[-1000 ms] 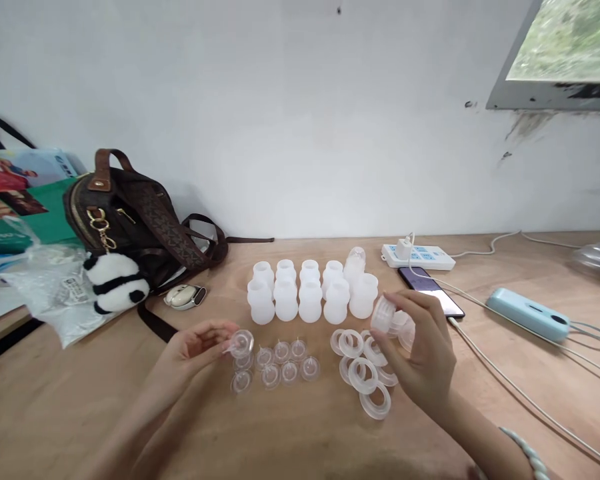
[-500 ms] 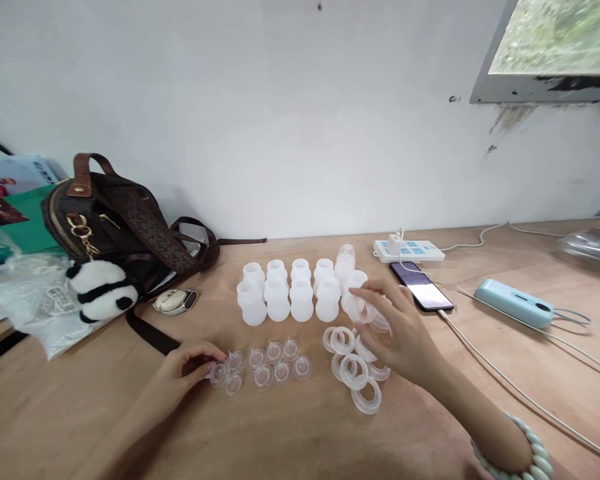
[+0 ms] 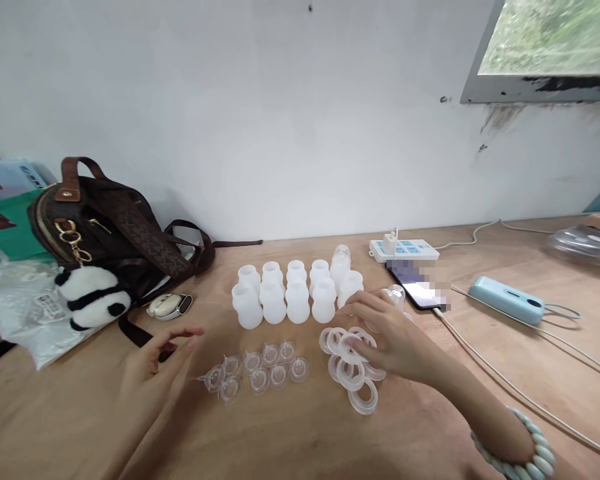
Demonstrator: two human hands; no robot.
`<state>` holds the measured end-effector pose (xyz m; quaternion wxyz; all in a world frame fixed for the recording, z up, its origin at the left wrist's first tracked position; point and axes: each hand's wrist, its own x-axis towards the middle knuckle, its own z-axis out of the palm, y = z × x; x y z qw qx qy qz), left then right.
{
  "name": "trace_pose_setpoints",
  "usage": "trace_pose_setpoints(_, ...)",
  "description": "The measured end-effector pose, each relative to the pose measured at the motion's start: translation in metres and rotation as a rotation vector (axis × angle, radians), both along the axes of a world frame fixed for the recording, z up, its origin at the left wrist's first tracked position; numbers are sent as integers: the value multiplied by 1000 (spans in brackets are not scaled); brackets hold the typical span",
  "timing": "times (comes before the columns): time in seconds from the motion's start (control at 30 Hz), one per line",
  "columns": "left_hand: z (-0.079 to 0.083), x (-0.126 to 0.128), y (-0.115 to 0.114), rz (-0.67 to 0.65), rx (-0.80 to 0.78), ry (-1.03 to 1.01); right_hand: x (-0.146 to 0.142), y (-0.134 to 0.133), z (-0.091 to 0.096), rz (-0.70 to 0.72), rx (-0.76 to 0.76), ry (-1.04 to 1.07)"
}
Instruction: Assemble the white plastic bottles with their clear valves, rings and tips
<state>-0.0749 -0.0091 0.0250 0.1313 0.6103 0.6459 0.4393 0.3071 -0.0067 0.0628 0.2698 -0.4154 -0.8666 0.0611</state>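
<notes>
My right hand (image 3: 387, 337) is over a pile of translucent rings (image 3: 364, 397). Its thumb and fingers close on one translucent ring (image 3: 351, 348) at the top of the pile. My left hand (image 3: 163, 363) hovers at the left, fingers apart and nothing in it. Beside it, in the middle of the table, lie several clear nipple-like pieces (image 3: 260, 381) with thin tips, in two loose rows. Behind them stand white, waisted bottles (image 3: 298, 303) in two rows. A clear dome covers the bottle (image 3: 341, 267) at the back right.
Clear domes (image 3: 396, 293) sit partly behind my right hand. A phone (image 3: 417, 285) on a cable, a power strip (image 3: 405, 251) and a blue device (image 3: 507, 300) are to the right. A backpack (image 3: 115, 233) with a panda charm (image 3: 94, 297) and a beige mouse (image 3: 167, 305) are left.
My left hand has come away from the clear pieces, moving left and up. My right hand has lowered the ring from before the bottles to the ring pile. The view has shifted slightly.
</notes>
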Motion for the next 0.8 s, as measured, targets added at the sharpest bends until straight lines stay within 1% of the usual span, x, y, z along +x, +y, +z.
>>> trace_pose_setpoints(0.07,15,17,-3,-25,91,-15,3,10,6,-80,87,99)
trace_pose_setpoints(0.1,22,27,-5,-40,139,-19,5,17,11,-125,108,116)
trace_pose_setpoints(0.13,29,38,-6,-82,202,-19,6,27,18,-172,113,116)
trace_pose_setpoints(0.2,39,61,-9,-205,302,15,7,49,35,-275,50,56)
trace_pose_setpoints(0.23,42,72,-10,-269,331,52,7,61,43,-310,41,46)
trace_pose_setpoints(0.3,46,92,-12,-343,424,142,4,85,54,-351,23,23)
trace_pose_setpoints(0.33,46,101,-14,-378,443,180,2,95,56,-359,2,9)
trace_pose_setpoints(0.4,44,114,-18,-441,478,238,-1,111,55,-357,-64,-22)
trace_pose_setpoints(0.47,38,121,-23,-493,501,275,1,118,51,-348,-122,-39)
trace_pose_setpoints(0.53,32,122,-28,-523,512,295,9,117,52,-366,-133,-26)
trace_pose_setpoints(0.57,30,120,-31,-528,515,298,15,113,56,-391,-118,-7)
trace_pose_setpoints(0.63,28,117,-35,-517,509,296,27,100,70,-454,-55,52)
trace_pose_setpoints(0.7,30,116,-37,-478,515,265,34,79,87,-479,26,163)
trace_pose_setpoints(0.73,32,117,-38,-452,524,240,33,66,95,-441,85,314)
trace_pose_setpoints(0.77,34,119,-39,-429,540,201,29,52,99,-349,87,439)
trace_pose_setpoints(0.8,36,122,-39,-419,560,149,21,37,101,-247,41,538)
